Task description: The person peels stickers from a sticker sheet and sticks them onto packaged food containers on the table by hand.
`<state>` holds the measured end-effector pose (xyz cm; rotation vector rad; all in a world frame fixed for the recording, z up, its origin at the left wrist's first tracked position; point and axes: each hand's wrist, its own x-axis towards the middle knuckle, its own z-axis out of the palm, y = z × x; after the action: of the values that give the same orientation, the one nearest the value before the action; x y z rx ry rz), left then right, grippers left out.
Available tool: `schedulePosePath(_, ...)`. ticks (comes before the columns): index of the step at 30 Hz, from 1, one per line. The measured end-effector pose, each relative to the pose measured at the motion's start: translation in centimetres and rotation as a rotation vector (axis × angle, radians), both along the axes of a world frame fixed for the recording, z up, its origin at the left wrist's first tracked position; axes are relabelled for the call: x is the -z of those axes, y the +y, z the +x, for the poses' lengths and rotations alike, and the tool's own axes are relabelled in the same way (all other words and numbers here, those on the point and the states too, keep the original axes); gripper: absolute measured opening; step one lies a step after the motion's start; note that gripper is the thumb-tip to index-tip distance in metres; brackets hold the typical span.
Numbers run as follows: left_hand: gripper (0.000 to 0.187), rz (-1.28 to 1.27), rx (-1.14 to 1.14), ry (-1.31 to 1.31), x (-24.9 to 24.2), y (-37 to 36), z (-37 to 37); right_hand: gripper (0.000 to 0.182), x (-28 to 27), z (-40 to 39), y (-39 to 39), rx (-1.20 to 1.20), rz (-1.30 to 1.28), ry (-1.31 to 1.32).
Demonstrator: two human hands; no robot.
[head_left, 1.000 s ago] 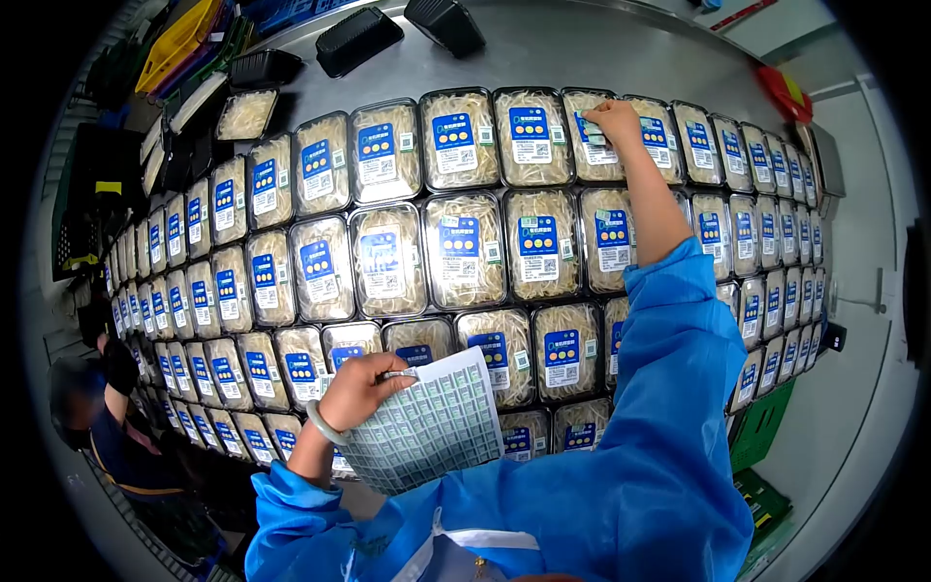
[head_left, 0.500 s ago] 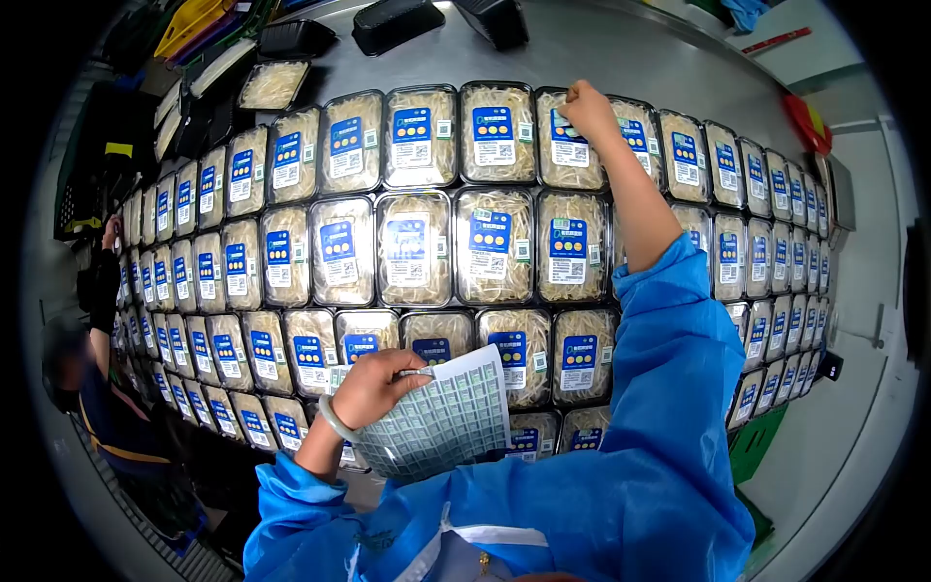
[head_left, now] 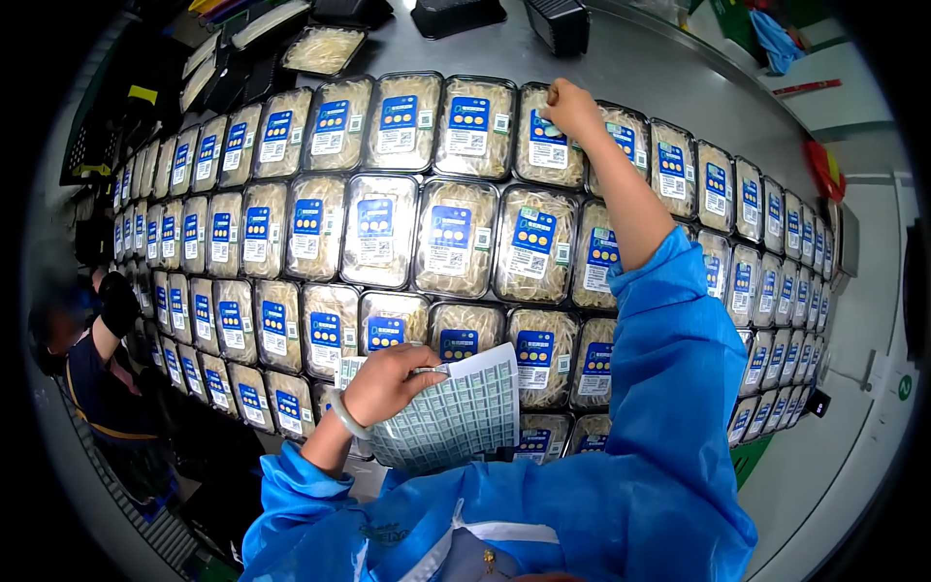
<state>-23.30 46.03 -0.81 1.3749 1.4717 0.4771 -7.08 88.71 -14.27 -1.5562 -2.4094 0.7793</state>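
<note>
Low in the middle, my left hand (head_left: 393,383) pinches the top edge of a sheet of small green-and-white stickers (head_left: 456,412). The sheet hangs over the front packs, and its upper right corner is bare white backing. My right hand (head_left: 574,109) reaches to the far row, fingers closed over a clear-lidded tray of bean sprouts (head_left: 551,167). A small greenish sticker (head_left: 549,118) shows right at its fingertips, against the top of the tray's blue label. Nearer, a pack of sprouts (head_left: 535,247) bears a similar green sticker above its label.
Long rows of packed sprout trays (head_left: 396,114) cover the metal table (head_left: 640,73). Black empty trays (head_left: 458,16) and an open tray of sprouts (head_left: 325,50) stand at the back. At the left is another person (head_left: 102,364).
The view has shifted and turned slightly. My right hand stays at the same far-row pack, and my left still holds the sticker sheet. The other person's arm has moved.
</note>
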Motion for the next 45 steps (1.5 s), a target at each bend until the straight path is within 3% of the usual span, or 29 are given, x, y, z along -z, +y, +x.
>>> schedulePosePath(3, 0.017, 0.017, -0.031, 0.009, -0.4, -0.6, -1.0, 0.038, -4.8, -1.4, -1.6, 0.055, 0.099, -0.304)
schedulePosePath(4, 0.016, 0.010, -0.042, 0.010, -0.3, -1.0, -1.3, 0.037, -4.4, -1.7, -1.4, 0.052, 0.184, -0.283)
schedulePosePath(7, 0.016, 0.016, -0.064, 0.010, 0.4, -1.7, -1.7, 0.032, -2.7, -4.5, 0.0, -0.008, -0.088, 0.273)
schedulePosePath(8, 0.016, 0.018, -0.068, 0.012, 0.6, -1.8, -1.8, 0.027, -2.0, -5.6, -0.1, 0.039, -0.379, 0.514)
schedulePosePath(11, 0.016, 0.056, -0.064, 0.012, 1.1, -2.1, -1.9, 0.025, -1.5, -9.7, -1.0, -0.061, -0.323, 0.539)
schedulePosePath(15, 0.015, 0.078, -0.073, 0.036, 1.0, -2.3, -2.5, 0.030, 0.3, -12.4, -1.1, -0.164, 0.094, 0.101)
schedulePosePath(19, 0.015, 0.056, -0.110, 0.034, 0.7, -2.7, -3.0, 0.043, -5.1, -12.0, -3.6, -0.118, 0.152, -0.260)
schedulePosePath(20, 0.015, 0.087, -0.117, 0.036, 0.7, -2.8, -3.0, 0.053, -5.4, -11.8, -4.3, -0.177, 0.138, -0.228)
schedulePosePath(22, 0.014, 0.106, -0.120, 0.039, 1.0, -3.0, -3.0, 0.050, -5.9, -10.6, -8.0, -0.462, -0.005, 0.253)
schedulePosePath(23, 0.014, 0.106, -0.124, 0.041, 1.0, -3.2, -2.9, 0.050, -8.4, -9.9, -12.0, -0.629, -0.225, 0.346)
schedulePosePath(24, 0.014, 0.131, -0.120, 0.033, 0.9, -3.1, -2.8, 0.048, -10.7, -8.9, -16.6, -0.657, -0.517, 0.310)
schedulePosePath(25, 0.014, 0.145, -0.110, 0.043, 1.0, -3.3, -2.7, 0.046, -10.0, -7.7, -19.7, -0.899, -0.547, 0.357)
schedulePosePath(27, 0.016, 0.227, -0.161, 0.056, 0.6, -3.2, -2.3, 0.041, -11.5, -4.5, -25.9, -1.135, -0.420, 0.285)
schedulePosePath(29, 0.021, 0.260, -0.172, 0.077, 0.0, -3.4, -2.1, 0.033, -12.1, -2.5, -29.2, -1.078, -0.476, 0.138)
schedulePosePath(34, 0.045, 0.193, -0.187, 0.206, -3.2, -5.3, -3.4, 0.024, -12.2, 1.2, -32.1, -0.888, -0.355, 0.201)
schedulePosePath(40, 0.034, -0.024, -0.481, 0.002, -5.7, -10.6, -3.8, 0.024, -14.1, 3.5, -33.0, -0.907, -0.278, 0.255)
schedulePosePath(45, 0.031, 0.058, -0.756, -0.195, -6.6, -15.0, -2.4, 0.021, -15.9, 4.8, -34.2, -0.910, -0.271, 0.325)
